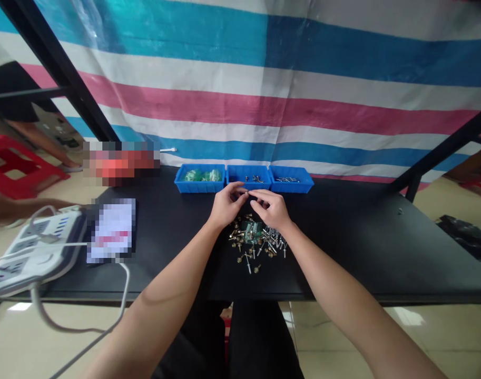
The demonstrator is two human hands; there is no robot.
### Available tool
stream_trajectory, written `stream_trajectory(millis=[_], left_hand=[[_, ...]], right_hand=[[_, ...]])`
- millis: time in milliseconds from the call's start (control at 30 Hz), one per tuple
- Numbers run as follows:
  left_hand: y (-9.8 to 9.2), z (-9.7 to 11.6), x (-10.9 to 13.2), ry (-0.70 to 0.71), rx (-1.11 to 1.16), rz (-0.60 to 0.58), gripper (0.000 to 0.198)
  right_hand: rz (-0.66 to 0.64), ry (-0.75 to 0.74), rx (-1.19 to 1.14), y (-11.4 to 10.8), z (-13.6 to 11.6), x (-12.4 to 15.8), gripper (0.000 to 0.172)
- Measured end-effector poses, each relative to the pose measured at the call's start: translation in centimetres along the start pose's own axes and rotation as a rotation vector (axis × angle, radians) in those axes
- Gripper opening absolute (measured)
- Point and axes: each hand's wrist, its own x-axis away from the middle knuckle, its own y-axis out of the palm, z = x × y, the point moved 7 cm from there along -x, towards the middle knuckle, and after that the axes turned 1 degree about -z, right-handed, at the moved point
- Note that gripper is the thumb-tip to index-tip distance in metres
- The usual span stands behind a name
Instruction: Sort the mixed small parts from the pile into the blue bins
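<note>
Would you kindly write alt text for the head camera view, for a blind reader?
Two bare hands, left hand and right hand, meet fingertip to fingertip by a pile of screws and parts on a black table. Behind them stand three blue bins before a striped tarp.

A tiny metal piece (pixel 247 193), too small to identify, is pinched between the fingers of the left hand (pixel 225 205) and the right hand (pixel 272 209), just in front of the middle blue bin (pixel 248 185). Nearer than that bin, a loose pile (pixel 256 239) of brass and silver screws around a few green parts lies scattered on the black surface (pixel 177 263).
</note>
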Motion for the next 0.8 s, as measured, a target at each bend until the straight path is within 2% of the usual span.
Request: stream_trajectory(millis=[133, 333, 433, 567, 800], left_hand=[[-0.3, -0.2, 0.0, -0.01, -0.043, 0.037, 0.041], [-0.9, 0.0, 0.0, -0.003, -0.149, 0.115, 0.033], [-1.2, 0.1, 0.0, 0.006, -0.217, 0.163, 0.028], [-1.3, 0.3, 0.1, 0.028, -0.287, 0.191, 0.025], [-1.0, 0.2, 0.1, 0.017, -0.321, 0.165, 0.024]], right_hand=[[0.034, -0.002, 0.064, -0.2, 0.3, -0.1, 0.029], [0.108, -0.084, 0.228, -1.1, 0.6, -0.4, 0.032], [0.073, -0.084, 0.374, -0.9, 1.0, -0.4, 0.042], [0.031, 0.036, 0.572, -0.8, 2.0, -0.4, 0.056], [-0.105, 0.148, 0.694, 0.0, 3.3, -0.5, 0.055]])
